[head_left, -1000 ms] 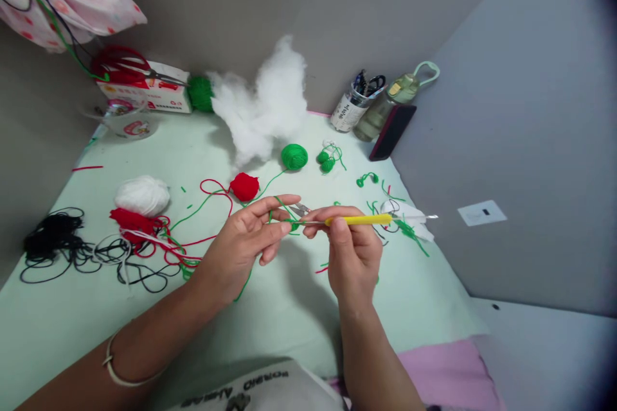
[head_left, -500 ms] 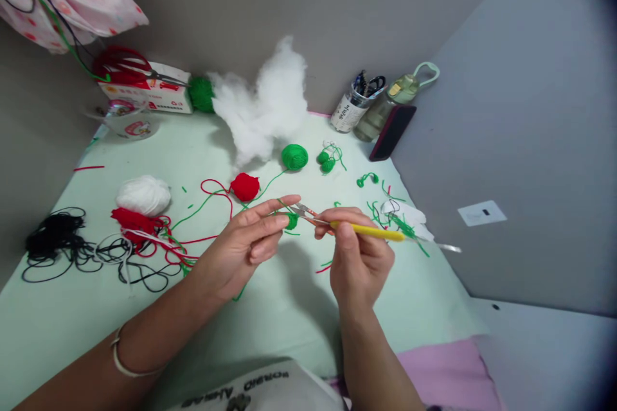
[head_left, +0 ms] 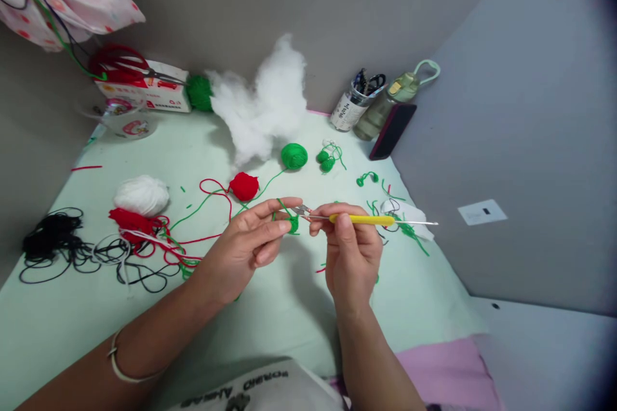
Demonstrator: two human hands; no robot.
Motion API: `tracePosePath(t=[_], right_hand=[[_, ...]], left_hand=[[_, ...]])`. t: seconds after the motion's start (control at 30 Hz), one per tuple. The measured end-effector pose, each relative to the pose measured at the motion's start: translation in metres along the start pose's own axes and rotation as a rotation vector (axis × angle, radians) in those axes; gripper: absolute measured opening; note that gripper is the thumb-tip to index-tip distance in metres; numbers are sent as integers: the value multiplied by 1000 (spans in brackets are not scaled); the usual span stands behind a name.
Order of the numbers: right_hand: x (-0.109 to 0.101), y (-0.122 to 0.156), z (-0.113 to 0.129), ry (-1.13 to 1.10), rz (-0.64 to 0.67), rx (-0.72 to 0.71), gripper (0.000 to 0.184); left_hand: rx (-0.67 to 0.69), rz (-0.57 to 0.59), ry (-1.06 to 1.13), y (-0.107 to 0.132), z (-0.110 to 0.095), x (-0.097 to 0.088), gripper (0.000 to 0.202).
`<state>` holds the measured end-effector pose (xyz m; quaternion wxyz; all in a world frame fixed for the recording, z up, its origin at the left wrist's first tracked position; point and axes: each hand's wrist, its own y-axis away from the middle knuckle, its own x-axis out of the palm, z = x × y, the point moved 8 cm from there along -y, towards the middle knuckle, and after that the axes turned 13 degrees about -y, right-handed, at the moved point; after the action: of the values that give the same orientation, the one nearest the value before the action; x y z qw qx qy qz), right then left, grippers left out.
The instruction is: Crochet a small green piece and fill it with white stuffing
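My left hand [head_left: 255, 237] pinches a small green crochet piece [head_left: 292, 225] between thumb and fingers, and green yarn runs over its raised index finger. In my right hand [head_left: 351, 241] is a crochet hook [head_left: 364, 219] with a yellow handle, gripped like a pencil. Its left end reaches to the green piece; the other metal end points right. Just behind the fingertips a small pair of scissors [head_left: 303, 210] shows, partly hidden. A green yarn ball [head_left: 294, 156] lies beyond the hands, its strand leading toward my left hand. Left of it sits a red yarn ball [head_left: 244, 186].
White stuffing [head_left: 270, 103] is heaped at the back. A white yarn ball [head_left: 141, 196] and tangled black yarn [head_left: 53, 237] lie left. Small green pieces [head_left: 326, 160] and yarn scraps [head_left: 409, 229] lie right, near a pen cup [head_left: 349, 109], bottle [head_left: 376, 112] and phone [head_left: 393, 131].
The hook has swung nearer level, its right end rising and shifting left. My right hand has moved slightly left; my left hand keeps its pinch on the green piece.
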<state>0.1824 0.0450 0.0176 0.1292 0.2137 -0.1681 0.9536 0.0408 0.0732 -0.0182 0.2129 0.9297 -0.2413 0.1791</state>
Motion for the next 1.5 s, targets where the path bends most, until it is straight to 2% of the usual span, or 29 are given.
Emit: tracePosePath(t=[0.17, 0.37, 0.5, 0.63, 0.77, 0.83, 0.9, 0.97, 1.1, 1.2, 1.27, 1.37, 1.43, 1.5], right_hand=[[9, 2, -6, 41, 82, 36, 19], [2, -4, -8, -37, 28, 68, 21], [2, -3, -2, 28, 33, 34, 22], [9, 2, 11, 188, 92, -101, 21], [23, 14, 21, 491, 245, -353, 25], [31, 24, 23, 679, 306, -525, 29], [35, 30, 24, 805, 333, -623, 35], [32, 25, 24, 743, 305, -569, 33], [12, 5, 20, 298, 111, -268, 22], [15, 0, 11, 195, 140, -145, 18], [18, 2, 11, 263, 147, -178, 19], [25, 11, 17, 490, 204, -334, 25], [32, 17, 20, 632, 282, -439, 32], [31, 18, 22, 643, 290, -469, 34]], left_hand=[[10, 15, -30, 1, 0, 2, 40], [22, -51, -59, 3, -6, -2, 43], [45, -77, -103, 4, -9, -5, 42], [86, -131, -179, 7, -12, -9, 41], [150, -196, -265, 10, -16, -10, 41], [115, -175, -216, 9, -11, -8, 45], [31, -83, -103, 7, -3, -2, 47], [-43, -6, 2, 5, 2, 2, 46], [-33, -4, 53, 4, -3, -1, 40], [14, -2, -19, 4, -6, 0, 36], [41, -42, -73, 4, -6, -1, 37], [69, -122, -94, 4, -4, -4, 43], [37, -103, -43, 3, 0, -1, 40], [-19, -48, 44, 2, 4, 2, 34]])
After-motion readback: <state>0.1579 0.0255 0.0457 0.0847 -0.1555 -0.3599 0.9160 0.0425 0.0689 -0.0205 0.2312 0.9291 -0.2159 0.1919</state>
